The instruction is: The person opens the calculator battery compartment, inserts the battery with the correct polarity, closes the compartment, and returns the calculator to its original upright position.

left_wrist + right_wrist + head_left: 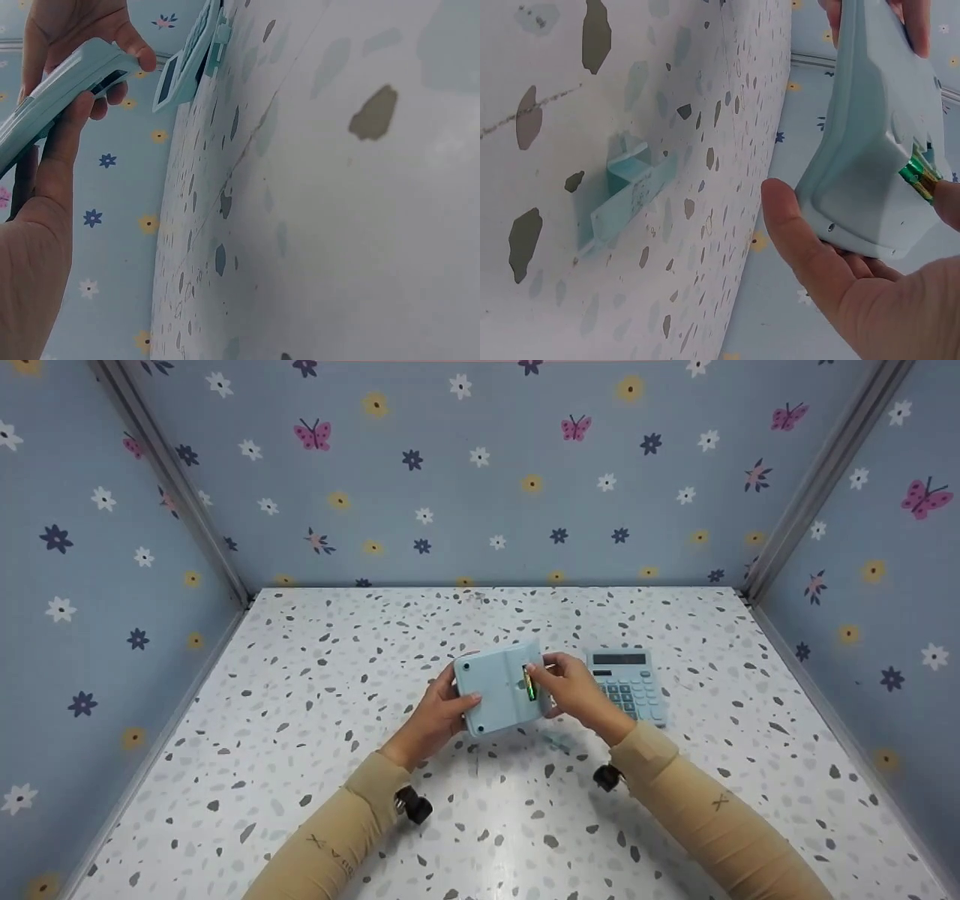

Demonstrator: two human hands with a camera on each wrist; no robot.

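A light blue calculator [491, 690] is held off the table, its back facing up. My left hand [442, 709] grips its left side, thumb on the back and fingers beneath. At the other end my right hand [574, 686] holds the edge, with its thumb on a green and gold battery [529, 684] at the battery slot. The right wrist view shows that battery [919, 176] partly covered by the thumb, while other fingers go behind the calculator. A small light blue battery cover [634, 195] lies on the table below.
A second light blue calculator [630, 690] lies keys up on the speckled table [337, 660], right beside my right hand. Blue flowered panels [480, 502] stand behind and on both sides. A wrist camera [415, 805] sits under the left sleeve, another [607, 777] under the right.
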